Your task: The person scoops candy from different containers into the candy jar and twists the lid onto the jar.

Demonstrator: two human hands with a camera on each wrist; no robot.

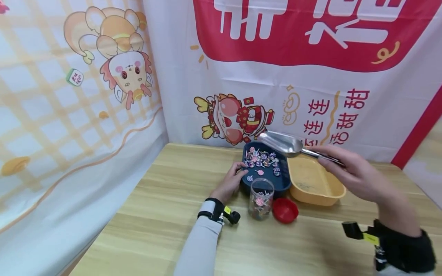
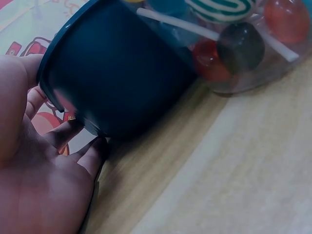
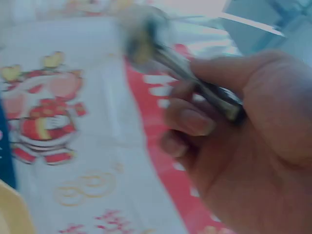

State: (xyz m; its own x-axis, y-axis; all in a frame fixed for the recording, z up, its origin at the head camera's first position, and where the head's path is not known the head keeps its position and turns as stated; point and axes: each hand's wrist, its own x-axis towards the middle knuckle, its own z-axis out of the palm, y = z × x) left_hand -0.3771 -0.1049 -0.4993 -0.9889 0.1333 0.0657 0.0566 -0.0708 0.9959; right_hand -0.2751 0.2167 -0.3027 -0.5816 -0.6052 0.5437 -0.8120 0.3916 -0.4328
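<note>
My right hand [image 1: 359,172] grips the handle of a metal scoop [image 1: 281,143], raised above the far edge of the blue bin; the scoop looks blurred in the right wrist view. Wrapped lollipops [image 1: 260,158] lie in the blue bin [image 1: 284,172], mostly toward its far side. At the bin's left side my left hand [image 1: 229,182] holds the rim, thumb over the edge and fingers against the outer wall [image 2: 117,73]. A clear jar [image 1: 261,209] with some lollipops inside stands upright and uncapped at the bin's near side.
A yellow bin [image 1: 319,200], with a small bit of something on its floor, sits right of the blue one. The red lid [image 1: 285,211] lies beside the jar. Printed cloth [image 1: 221,69] hangs behind the wooden table [image 1: 148,214] and along its left side.
</note>
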